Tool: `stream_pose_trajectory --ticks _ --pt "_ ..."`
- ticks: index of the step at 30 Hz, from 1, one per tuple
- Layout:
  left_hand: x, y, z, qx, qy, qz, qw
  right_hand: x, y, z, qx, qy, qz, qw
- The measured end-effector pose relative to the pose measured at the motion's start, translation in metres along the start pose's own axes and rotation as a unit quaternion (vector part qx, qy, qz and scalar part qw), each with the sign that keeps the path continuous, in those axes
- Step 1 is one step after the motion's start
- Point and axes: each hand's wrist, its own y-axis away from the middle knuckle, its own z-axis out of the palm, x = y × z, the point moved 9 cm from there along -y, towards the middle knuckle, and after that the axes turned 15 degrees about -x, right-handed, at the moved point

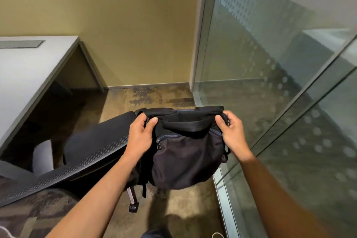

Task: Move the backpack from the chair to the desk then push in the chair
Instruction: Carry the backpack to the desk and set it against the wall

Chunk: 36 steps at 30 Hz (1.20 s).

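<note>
Here the room is a corner bounded by a yellow wall (119, 25) ahead and a glass partition (270, 83) with rows of frosted dots on the right, over a mottled brown floor (154, 96). A grey desk (25, 67) fills the left side, its top bare except for a flush grey panel (21, 44) near the far edge; its leg stands close to the wall. Beside the desk, lower left, is a black chair (92, 147) with a mesh-textured edge, and one of its wheels (133, 207) shows on the floor below. The black backpack (185, 152) is held up in the air between the chair and the glass, clear of the desk, its lower bulge hanging over the floor and its left side close against the chair. A zip runs along its front panel and a strap crosses its top. The left hand (140, 135) grips the backpack's upper left corner, thumb pressed on the front and fingers curled behind the fabric. The right hand (232, 131) pinches the upper right corner the same way, its fingers closed over the bunched top edge. Both forearms are bare.
</note>
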Motion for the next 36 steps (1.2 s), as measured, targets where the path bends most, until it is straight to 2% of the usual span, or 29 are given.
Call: stream_pose_trajectory --ticks 12,19,24,36 --pt "-0.002 -0.151 0.014 -0.005 0.022 0.006 1.000 0.025 -0.129 -0.054 0.069 -0.004 -0.010 0.998" --pt "0.002 -0.243 -0.005 0.016 0.001 0.029 0.999 0.031 -0.215 -0.074 0.090 0.043 -0.002 0.995" --pt "-0.002 -0.297 -0.022 0.017 0.019 0.018 1.000 0.027 -0.279 -0.073 0.082 0.072 -0.014 0.994" --pt "-0.022 -0.411 -0.067 0.092 -0.005 -0.028 0.995 0.059 -0.450 -0.042 -0.004 -0.002 -0.001 1.000"
